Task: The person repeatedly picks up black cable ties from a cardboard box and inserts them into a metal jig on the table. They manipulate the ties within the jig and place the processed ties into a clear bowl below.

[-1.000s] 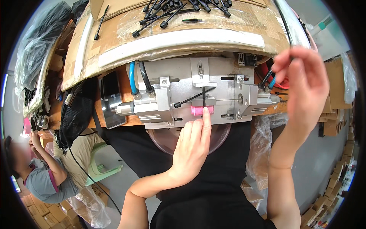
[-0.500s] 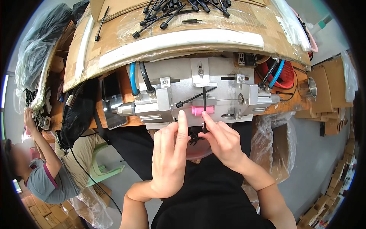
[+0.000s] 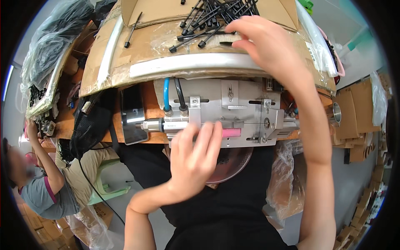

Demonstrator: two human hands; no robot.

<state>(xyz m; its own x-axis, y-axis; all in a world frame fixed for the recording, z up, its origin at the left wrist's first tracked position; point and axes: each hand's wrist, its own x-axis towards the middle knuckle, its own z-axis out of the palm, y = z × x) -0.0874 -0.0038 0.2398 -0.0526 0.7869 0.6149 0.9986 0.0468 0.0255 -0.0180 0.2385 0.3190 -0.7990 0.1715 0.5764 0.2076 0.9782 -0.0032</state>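
Observation:
My left hand [image 3: 193, 160] is spread open at the front edge of a grey metal fixture [image 3: 233, 102], holding nothing. Its fingertips lie just left of a small pink cylinder [image 3: 231, 133] seated in the fixture. My right hand [image 3: 268, 48] reaches far up over the fixture to a pile of black stick-like parts [image 3: 204, 18] on a cardboard tray [image 3: 146, 46]. Its fingertips touch the near edge of the pile, and nothing is closed in its fingers.
A black phone [image 3: 133, 114] lies left of the fixture, beside blue and black hoses [image 3: 166, 93]. A round dish [image 3: 233, 164] sits under the fixture's front. A metal cup [image 3: 336, 113] stands at the right. Another person [image 3: 39, 187] works at the lower left, beside plastic bags [image 3: 46, 54].
My right hand left the pink cylinder and swung up to the black parts. My left hand shifted slightly right along the fixture's front. The black part lying across the fixture is gone.

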